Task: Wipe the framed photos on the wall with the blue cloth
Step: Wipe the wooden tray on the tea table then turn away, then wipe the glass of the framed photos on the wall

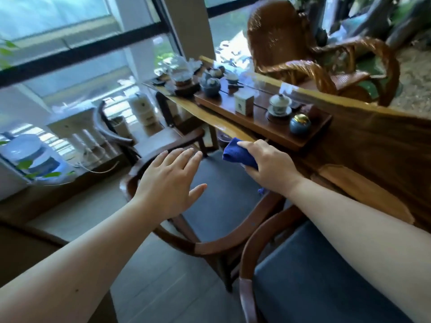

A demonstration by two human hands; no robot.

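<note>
My right hand [270, 166] is closed around the blue cloth [236, 153], which is bunched up and sticks out to the left of my fingers, right by the near edge of the long wooden tea table [373, 145]. My left hand [169, 185] hovers flat with fingers spread above the curved back of a wooden chair [210, 249], holding nothing. No framed photos or wall are in view.
A dark wooden tray [263, 127] on the table carries teapots, cups, a small box and a blue jar [300, 124]. A second blue-cushioned chair [310, 276] stands at the lower right. A wicker armchair [303, 54] sits behind the table. Large windows fill the left.
</note>
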